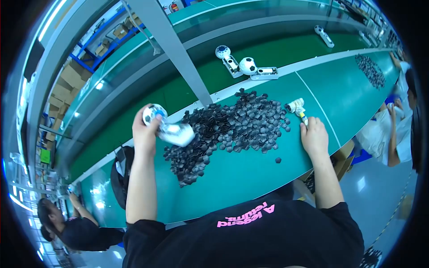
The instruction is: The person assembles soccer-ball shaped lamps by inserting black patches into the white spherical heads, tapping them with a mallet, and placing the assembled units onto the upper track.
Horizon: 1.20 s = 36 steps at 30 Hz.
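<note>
My left hand (147,129) is wrapped round a white device with a round soccer-ball-patterned head (155,115), held up left of the pile; its lower end is smeared by motion. My right hand (314,136) grips the yellow handle of a small tool (303,114) with a whitish wrapped head, at the pile's right side. Between the hands lies a wide pile of small black pieces (250,123) on the green table (232,178). One loose black piece (278,160) lies apart, near the front edge.
Two soccer-ball devices (248,66) lie on the green conveyor (187,67) beyond the metal rail, another (324,36) farther right. A grey post (174,49) rises behind the pile. A black bag (123,176) is at left. Co-workers (80,230) sit at both sides.
</note>
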Each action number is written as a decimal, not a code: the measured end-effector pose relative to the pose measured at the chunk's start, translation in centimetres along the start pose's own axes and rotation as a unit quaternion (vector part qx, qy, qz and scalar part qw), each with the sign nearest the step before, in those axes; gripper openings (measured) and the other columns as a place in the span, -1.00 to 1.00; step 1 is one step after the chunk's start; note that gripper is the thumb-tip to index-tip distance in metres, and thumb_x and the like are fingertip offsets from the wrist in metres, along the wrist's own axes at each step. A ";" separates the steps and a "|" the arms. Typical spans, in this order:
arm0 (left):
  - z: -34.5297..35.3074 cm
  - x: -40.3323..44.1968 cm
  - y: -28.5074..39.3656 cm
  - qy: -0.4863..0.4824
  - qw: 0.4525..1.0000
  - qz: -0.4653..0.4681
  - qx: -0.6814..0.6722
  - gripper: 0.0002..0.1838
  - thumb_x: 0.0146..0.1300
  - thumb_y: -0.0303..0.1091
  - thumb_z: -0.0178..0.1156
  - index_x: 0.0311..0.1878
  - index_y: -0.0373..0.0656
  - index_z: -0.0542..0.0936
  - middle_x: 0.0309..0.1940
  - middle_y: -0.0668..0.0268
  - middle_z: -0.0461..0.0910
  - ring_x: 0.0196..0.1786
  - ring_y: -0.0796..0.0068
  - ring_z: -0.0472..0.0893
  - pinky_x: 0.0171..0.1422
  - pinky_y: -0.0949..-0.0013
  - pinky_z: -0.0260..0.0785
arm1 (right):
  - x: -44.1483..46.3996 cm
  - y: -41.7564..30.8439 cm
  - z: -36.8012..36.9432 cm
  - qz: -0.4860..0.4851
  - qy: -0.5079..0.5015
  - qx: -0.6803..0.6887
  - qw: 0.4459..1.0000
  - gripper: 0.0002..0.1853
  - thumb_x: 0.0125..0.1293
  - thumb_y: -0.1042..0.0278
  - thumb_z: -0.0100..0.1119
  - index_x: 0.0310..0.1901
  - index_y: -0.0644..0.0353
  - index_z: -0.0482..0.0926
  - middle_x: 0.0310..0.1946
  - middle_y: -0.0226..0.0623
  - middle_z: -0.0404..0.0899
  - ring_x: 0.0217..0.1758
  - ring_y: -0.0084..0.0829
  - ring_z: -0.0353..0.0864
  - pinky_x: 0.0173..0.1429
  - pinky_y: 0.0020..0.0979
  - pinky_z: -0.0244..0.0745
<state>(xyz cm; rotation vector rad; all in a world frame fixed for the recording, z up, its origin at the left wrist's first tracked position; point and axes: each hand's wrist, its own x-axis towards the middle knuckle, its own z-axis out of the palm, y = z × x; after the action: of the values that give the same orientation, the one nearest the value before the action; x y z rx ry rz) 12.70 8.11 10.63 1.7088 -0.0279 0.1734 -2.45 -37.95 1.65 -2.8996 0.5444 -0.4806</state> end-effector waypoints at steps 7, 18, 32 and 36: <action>-7.2 11.4 -5.5 0.136 0.981 -0.114 0.082 -0.50 0.15 -0.28 0.41 0.16 -0.22 0.60 -0.11 0.26 0.68 -0.13 0.41 0.66 -0.09 0.26 0.52 | -0.3 0.5 0.0 0.003 0.015 0.023 1.000 -0.72 0.33 0.22 0.24 -0.12 0.26 0.48 -0.18 -0.06 0.55 -0.06 -0.02 0.58 -0.05 -0.07 0.52; -6.1 13.4 -8.2 0.111 0.918 -0.040 0.379 -0.47 0.01 -0.21 0.50 0.05 -0.26 0.68 -0.16 0.17 0.72 -0.15 0.32 0.69 -0.07 0.27 0.54 | 0.0 0.2 0.5 -0.028 0.004 -0.003 1.000 -0.73 0.36 0.26 0.21 -0.09 0.29 0.49 -0.20 -0.05 0.54 -0.11 0.01 0.58 -0.07 -0.07 0.50; -2.8 13.6 -7.3 -0.019 0.850 -0.168 0.498 -0.37 0.09 -0.10 0.42 0.22 -0.13 0.56 -0.02 0.13 0.69 -0.13 0.23 0.73 -0.23 0.23 0.64 | 0.2 -0.1 0.5 -0.023 0.016 -0.019 0.999 -0.73 0.36 0.25 0.20 -0.09 0.29 0.50 -0.22 -0.07 0.53 -0.13 -0.04 0.58 -0.08 -0.10 0.52; -1.8 13.5 -7.3 -0.011 0.863 -0.160 0.480 -0.30 0.05 -0.12 0.46 0.27 -0.12 0.51 0.00 0.11 0.66 -0.12 0.24 0.72 -0.30 0.23 0.65 | 0.2 -0.3 0.5 -0.022 0.013 -0.023 0.999 -0.73 0.36 0.25 0.20 -0.09 0.29 0.50 -0.23 -0.07 0.54 -0.14 -0.04 0.59 -0.09 -0.10 0.52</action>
<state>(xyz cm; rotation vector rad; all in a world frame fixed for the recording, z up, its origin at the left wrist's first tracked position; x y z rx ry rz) 26.72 12.01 5.43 2.6793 0.3873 -0.1130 -1.99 -37.72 1.33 -2.9577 0.5035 -0.5196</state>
